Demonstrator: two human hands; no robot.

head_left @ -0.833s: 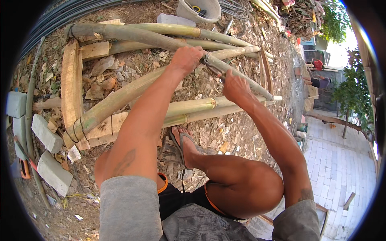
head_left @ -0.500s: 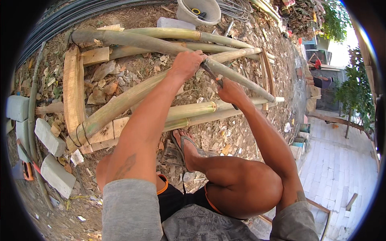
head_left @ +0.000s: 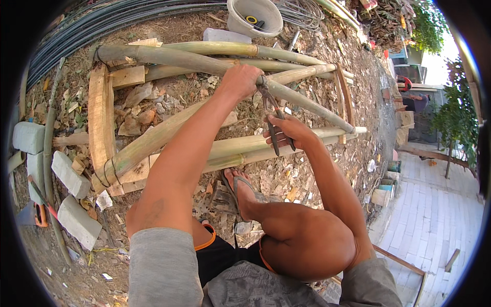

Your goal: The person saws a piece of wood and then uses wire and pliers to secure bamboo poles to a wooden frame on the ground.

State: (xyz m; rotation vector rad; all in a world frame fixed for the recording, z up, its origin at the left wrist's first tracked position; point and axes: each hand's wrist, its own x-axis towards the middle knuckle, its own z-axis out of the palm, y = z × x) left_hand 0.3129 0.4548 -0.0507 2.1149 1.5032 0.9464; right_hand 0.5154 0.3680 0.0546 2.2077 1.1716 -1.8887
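Note:
My left hand [head_left: 241,82] is closed over a bamboo pole [head_left: 174,57], where it crosses a second bamboo pole [head_left: 176,120]. Steel pincers [head_left: 271,105] are in my right hand [head_left: 292,132], their handles spread apart among its fingers. The pincers' jaws meet the pole crossing right beside my left fingers, at a small dark tie whose details I cannot make out. The crossed poles belong to a bamboo frame lying on the ground. At its left end is a wooden plank [head_left: 101,115], with dark wire wound round the pole ends there.
Grey concrete blocks [head_left: 70,174] and a handsaw [head_left: 40,215] lie at the left. Beyond the frame are a bucket [head_left: 254,18] with a tape measure inside, and long dark rods [head_left: 128,24]. Another person [head_left: 417,102] is far off at the right, near pale tiled flooring [head_left: 424,225].
The pincers' handles have spread apart, and my right hand has shifted lower with its fingers loosened. My left hand stays at the pole crossing. The view has shifted slightly.

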